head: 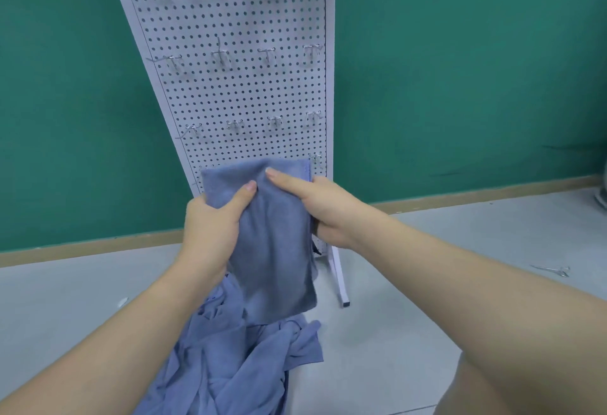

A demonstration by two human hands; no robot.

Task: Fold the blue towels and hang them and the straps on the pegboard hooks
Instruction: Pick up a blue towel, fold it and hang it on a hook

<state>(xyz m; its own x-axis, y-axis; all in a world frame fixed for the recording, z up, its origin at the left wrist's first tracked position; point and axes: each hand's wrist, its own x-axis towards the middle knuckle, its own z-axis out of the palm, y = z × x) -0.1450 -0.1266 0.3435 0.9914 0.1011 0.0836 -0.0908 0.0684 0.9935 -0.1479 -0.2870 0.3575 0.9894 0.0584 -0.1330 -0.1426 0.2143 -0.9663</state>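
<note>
Blue terry cloth, one folded rectangular towel (272,244), held up in front of the lower part of the white perforated metal pegboard (236,86). Left hand (210,227) grips its left edge, thumb on the front. Right hand (328,214) pinches the right edge, thumb laid across the top front. Wire hooks (221,56): three full rows of four, one more lower right. Below, a heap of crumpled blue towels (236,365) on the grey floor (394,283); count unclear. Green wall (460,69) behind.
</note>
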